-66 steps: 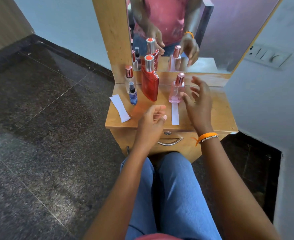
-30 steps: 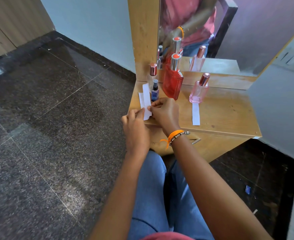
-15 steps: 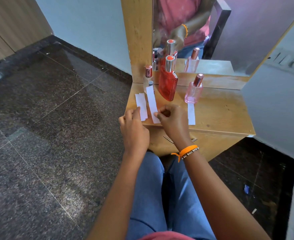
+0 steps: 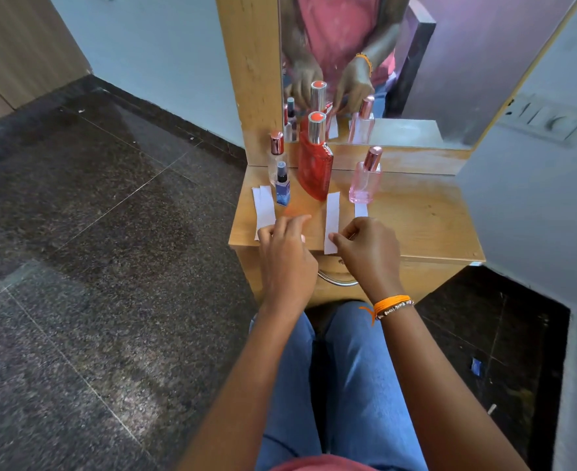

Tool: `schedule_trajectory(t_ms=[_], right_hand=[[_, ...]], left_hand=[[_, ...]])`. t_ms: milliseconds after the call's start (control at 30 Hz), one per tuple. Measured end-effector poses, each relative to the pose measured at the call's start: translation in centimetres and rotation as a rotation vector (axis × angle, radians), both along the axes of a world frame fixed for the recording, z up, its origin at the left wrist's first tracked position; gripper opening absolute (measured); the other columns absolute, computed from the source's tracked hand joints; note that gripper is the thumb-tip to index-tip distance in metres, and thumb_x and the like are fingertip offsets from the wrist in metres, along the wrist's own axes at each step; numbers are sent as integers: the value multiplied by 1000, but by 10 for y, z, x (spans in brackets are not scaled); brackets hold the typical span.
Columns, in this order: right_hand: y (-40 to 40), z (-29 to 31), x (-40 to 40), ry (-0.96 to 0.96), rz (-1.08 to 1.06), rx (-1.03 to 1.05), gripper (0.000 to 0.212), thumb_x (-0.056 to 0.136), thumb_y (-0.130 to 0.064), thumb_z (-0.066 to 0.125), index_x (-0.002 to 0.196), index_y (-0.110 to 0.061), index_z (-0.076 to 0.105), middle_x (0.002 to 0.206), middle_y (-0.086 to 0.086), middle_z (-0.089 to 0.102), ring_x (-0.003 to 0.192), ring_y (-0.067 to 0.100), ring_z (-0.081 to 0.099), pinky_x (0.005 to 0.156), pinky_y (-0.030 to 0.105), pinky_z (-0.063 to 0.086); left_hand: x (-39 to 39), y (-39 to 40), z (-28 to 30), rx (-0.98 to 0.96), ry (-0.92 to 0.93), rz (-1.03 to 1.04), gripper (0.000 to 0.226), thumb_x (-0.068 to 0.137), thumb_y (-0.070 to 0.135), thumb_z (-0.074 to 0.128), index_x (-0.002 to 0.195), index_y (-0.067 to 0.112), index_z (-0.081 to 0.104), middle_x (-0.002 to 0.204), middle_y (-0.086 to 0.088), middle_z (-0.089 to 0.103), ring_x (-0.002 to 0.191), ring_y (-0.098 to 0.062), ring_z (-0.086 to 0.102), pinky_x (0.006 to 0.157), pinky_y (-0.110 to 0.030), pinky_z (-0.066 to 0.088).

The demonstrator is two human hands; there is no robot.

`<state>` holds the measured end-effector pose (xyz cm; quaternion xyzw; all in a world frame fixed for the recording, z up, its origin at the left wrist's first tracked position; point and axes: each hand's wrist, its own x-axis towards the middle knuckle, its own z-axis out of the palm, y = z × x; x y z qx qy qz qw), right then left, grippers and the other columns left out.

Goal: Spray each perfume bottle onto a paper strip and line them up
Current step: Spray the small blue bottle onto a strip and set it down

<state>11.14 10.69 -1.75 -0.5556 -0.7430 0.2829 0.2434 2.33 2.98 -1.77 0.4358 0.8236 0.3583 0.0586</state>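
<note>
White paper strip [image 4: 332,222] pinched by right hand [image 4: 368,248], overhanging the surface [image 4: 416,226] edge.
Risk: released there, it may tip off; left hand [image 4: 285,253] rests relaxed, holding nothing.

Four capped bottles [image 4: 314,164] stand upright at the back; white paper strips [image 4: 332,220] lie flat before them.

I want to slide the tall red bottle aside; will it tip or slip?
The red bottle looks tall and narrow, so a push near its silver cap would likely tip it. It seems to be glass, probably heavy and breakable. The small blue bottle stands close beside it.
</note>
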Motion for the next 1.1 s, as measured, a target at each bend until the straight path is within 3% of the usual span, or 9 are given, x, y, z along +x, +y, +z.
schedule_trajectory(t_ms=[133,200,300,433,667,733,867,1100], right_hand=[[-3,5,-3,-50,10,129,23,82,-30,68,78,-14,52,70,7,67,70,27,61,55,31,35],[-4,13,-11,36,65,193,19,81,-24,69,82,-12,55,72,6,64,70,25,58,57,30,33],[1,20,-33,196,170,224,17,80,-14,70,94,-12,61,84,4,66,72,20,58,65,34,45],[11,20,-66,223,248,251,36,78,-9,70,113,-9,59,103,10,69,87,27,64,75,40,53],[11,19,-84,273,228,230,16,80,-4,62,96,-4,63,86,10,68,75,22,58,63,36,48],[7,22,-76,310,213,225,15,80,-8,65,94,-9,63,84,4,68,71,15,55,62,28,44],[-2,25,-52,405,211,93,16,74,-17,75,85,-17,63,73,-9,63,71,10,61,63,21,46],[-3,42,-14,567,177,-59,14,78,-21,75,85,-11,69,69,-9,63,59,-4,54,60,10,39]], left_hand=[[-5,3,1,25,-31,19,41,91,1,41,126,18,54,126,1,56,115,-22,41,97,-30,34],[-11,3,1,62,-44,44,42,89,-2,41,123,16,56,123,-1,58,113,-24,44,97,-33,36],[-20,1,3,151,-79,89,43,84,-6,40,116,14,60,117,-4,61,107,-27,49,93,-39,40],[-32,1,5,206,-120,138,47,78,-10,38,112,15,61,114,-5,61,105,-26,50,87,-30,37],[-42,5,7,283,-237,152,44,82,-9,37,116,10,57,117,-8,57,110,-24,51,88,-28,40],[-42,5,9,305,-279,83,46,82,-10,39,120,10,55,117,-7,54,112,-23,52,94,-30,42],[-35,8,13,305,-371,-100,39,88,2,50,125,13,53,118,-3,56,110,-11,54,91,-17,43],[-12,6,14,268,-408,-278,26,94,8,44,118,15,51,106,2,60,100,-10,55,85,-18,42]])
